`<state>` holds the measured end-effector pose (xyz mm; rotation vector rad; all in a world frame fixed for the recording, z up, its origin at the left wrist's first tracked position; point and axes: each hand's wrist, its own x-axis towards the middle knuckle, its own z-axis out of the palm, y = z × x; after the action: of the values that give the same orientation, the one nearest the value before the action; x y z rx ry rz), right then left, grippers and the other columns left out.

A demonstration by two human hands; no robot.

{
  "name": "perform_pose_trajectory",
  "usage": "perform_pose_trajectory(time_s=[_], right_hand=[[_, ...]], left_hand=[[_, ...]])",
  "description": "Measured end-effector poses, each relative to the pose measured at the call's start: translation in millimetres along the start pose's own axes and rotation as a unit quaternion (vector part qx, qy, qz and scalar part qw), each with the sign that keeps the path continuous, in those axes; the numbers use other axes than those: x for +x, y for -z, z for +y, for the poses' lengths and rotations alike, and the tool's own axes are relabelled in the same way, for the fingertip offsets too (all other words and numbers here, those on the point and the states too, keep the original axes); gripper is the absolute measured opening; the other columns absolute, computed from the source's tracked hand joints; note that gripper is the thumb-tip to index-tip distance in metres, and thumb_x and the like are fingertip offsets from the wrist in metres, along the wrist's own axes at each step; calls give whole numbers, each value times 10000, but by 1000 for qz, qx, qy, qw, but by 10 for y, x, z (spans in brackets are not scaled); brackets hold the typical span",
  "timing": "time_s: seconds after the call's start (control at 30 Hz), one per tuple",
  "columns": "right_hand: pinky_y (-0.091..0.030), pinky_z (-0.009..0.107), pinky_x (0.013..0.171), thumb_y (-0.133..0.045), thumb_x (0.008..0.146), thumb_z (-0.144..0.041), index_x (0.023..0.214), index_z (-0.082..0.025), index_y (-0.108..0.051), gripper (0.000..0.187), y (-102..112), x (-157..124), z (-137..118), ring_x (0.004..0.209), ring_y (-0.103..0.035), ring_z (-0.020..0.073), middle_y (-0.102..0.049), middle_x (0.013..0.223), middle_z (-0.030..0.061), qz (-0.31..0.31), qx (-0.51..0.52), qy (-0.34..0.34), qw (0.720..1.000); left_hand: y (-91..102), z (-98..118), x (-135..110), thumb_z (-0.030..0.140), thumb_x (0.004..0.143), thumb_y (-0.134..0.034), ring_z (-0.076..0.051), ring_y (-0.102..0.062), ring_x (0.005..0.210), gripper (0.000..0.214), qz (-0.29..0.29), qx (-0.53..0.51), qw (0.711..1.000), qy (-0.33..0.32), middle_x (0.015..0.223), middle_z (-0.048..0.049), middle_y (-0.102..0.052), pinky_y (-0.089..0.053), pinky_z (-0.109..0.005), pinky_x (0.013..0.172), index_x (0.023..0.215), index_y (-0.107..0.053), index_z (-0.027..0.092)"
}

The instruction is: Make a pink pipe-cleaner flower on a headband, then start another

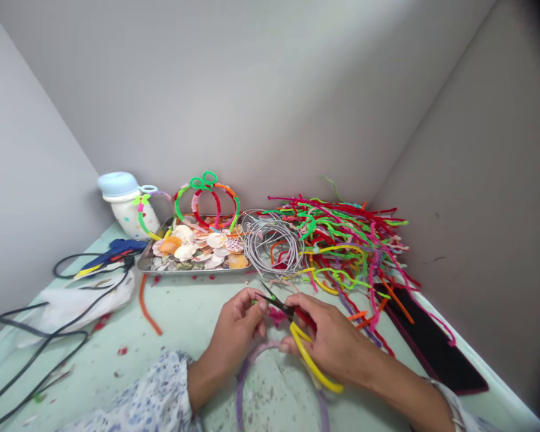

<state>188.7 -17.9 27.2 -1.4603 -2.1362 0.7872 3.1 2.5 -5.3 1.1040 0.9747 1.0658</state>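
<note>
Beyond purple hoop (239, 390), left hand (234, 324) is pinching green bit (254, 302), right hand (337, 336) is gripping yellow-handled tool (308, 357); probably trimming, needing steady aim.

The tool (290, 311) is metal with smooth, plastic-looking grips. At ten o'clock from it, the tray (198, 273) is shiny metal; toward one o'clock, the pipe cleaners (348, 225) look fuzzy and matt.

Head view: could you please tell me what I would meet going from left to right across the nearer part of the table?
Black cable, orange fuzzy stem, left hand, right hand, black mat. Overlapping things, such as the yellow-handled tool, are left out.
</note>
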Motion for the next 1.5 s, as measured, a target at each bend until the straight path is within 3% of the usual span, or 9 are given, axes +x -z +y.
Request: perform_pose_trajectory(time_s=[0.23, 0.8, 1.17, 1.5], right_hand=[[-332, 240, 552, -646, 748, -350, 986, -225, -544, 288, -16, -14, -7, 607, -455, 134, -529, 718, -31, 9, -9, 10, 1000], [-294, 226, 522, -656, 763, -407, 917, -222, -579, 253, 28, -7, -32, 561, -418, 117, -507, 644, -47, -9, -21, -7, 1000], [-319, 230, 544, -663, 763, -418, 930, -223, -586, 268, 10, -10, -4, 588, -456, 124, -554, 693, -36, -18, -15, -3, 1000], [-355, 246, 591, -633, 767, -348, 995, -226, -581, 264, -3, -14, 26, 661, -512, 155, -619, 815, 8, -7, -53, 19, 998]], left_hand=[[9, -28, -16, 353, 830, -589, -58, -384, 413, 189, -13, 41, 999, 8, 474, 66, -502, -291, -165, 432, 829, -547, 168], [14, -55, -9, 352, 817, -593, -72, -419, 426, 190, -7, 53, 999, 1, 513, 56, -519, -298, -174, 434, 834, -560, 165], [-11, 0, -5, 275, 799, -607, -74, -492, 480, 143, -27, 32, 999, 13, 623, 28, -588, -353, -176, 463, 867, -597, 150], [1, -40, -3, 255, 749, -630, -73, -485, 437, 114, -5, 10, 1000, 24, 603, 38, -592, -345, -181, 426, 807, -594, 163]])
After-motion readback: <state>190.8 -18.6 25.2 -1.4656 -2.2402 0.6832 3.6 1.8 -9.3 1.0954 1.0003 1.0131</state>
